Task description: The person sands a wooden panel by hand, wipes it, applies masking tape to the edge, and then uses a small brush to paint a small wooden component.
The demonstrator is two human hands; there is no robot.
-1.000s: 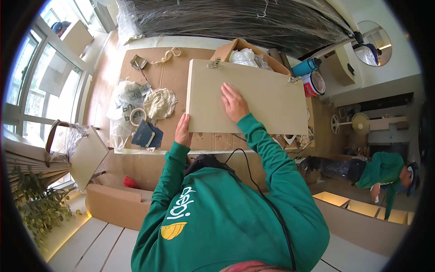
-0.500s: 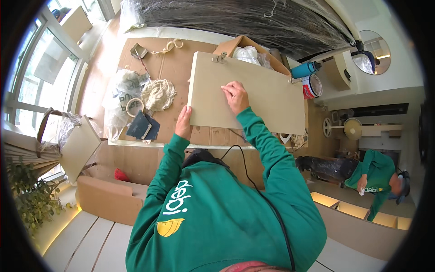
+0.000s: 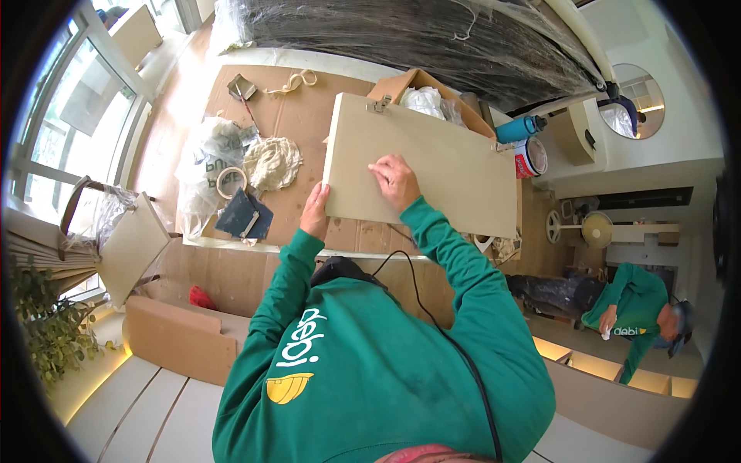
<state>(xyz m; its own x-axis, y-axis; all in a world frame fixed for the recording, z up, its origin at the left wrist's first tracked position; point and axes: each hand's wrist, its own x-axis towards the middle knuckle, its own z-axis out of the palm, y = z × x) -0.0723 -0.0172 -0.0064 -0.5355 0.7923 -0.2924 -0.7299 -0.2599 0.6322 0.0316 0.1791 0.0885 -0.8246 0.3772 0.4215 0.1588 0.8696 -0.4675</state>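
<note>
A beige cabinet door (image 3: 455, 174) with metal hinges (image 3: 379, 104) along its far edge lies on the cardboard-covered table. My left hand (image 3: 315, 212) grips its near left corner, the fingers along the side edge. Over the door's flat face, left of its middle, my right hand (image 3: 395, 183) is closed in a pinch with the fingertips at the surface. Whatever those fingers hold, if anything, is too small to make out. Just left of the door lie a crumpled cream cloth (image 3: 272, 163), a tape roll (image 3: 231, 183) and a dark blue sheet (image 3: 245, 215) with a small tool on it.
Behind the door stand an open cardboard box (image 3: 417, 79), a blue bottle (image 3: 520, 129) and a paint can (image 3: 531, 157). A small container with a brush (image 3: 242, 88) sits far left on the cardboard (image 3: 309, 92). At right, a co-worker (image 3: 637, 305) leans over lit shelves.
My right hand has shifted left and toward me across the door's face, still pinched. The left hand keeps its hold on the corner. The co-worker has moved slightly.
</note>
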